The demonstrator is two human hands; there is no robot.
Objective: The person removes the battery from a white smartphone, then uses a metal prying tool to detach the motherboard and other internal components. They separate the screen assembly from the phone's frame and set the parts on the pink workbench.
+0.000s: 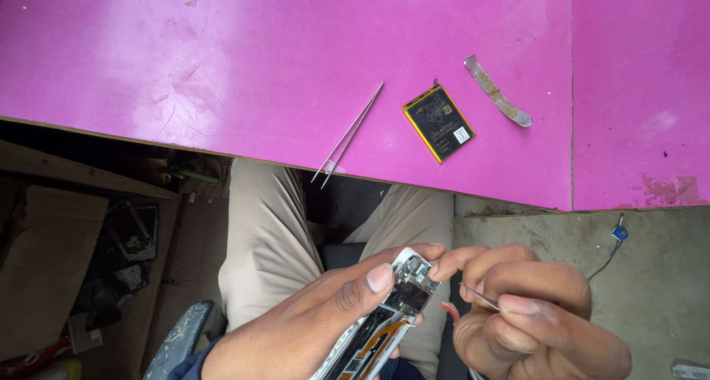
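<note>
Left hand: left hand (310,321) wrapped around an opened white-framed phone with exposed circuit board (384,313); thumb laid across its upper edge; phone held low over the lap, below the table edge
Right hand: right hand (532,313) pinching a thin metal probe (479,296) between thumb and fingers; tip pointing toward the phone's board; whether it touches cannot be told
Near the grip: small red piece (450,310) between phone and right hand; kind unclear
Table: bright pink table (222,55) above the hands
On table: slim silver tweezers (347,136) overhanging the near edge; flat black battery with yellow rim (438,123) beside them; bent rusty metal strip (497,92) just right of the battery
Lap: beige trousers (259,232)
</note>
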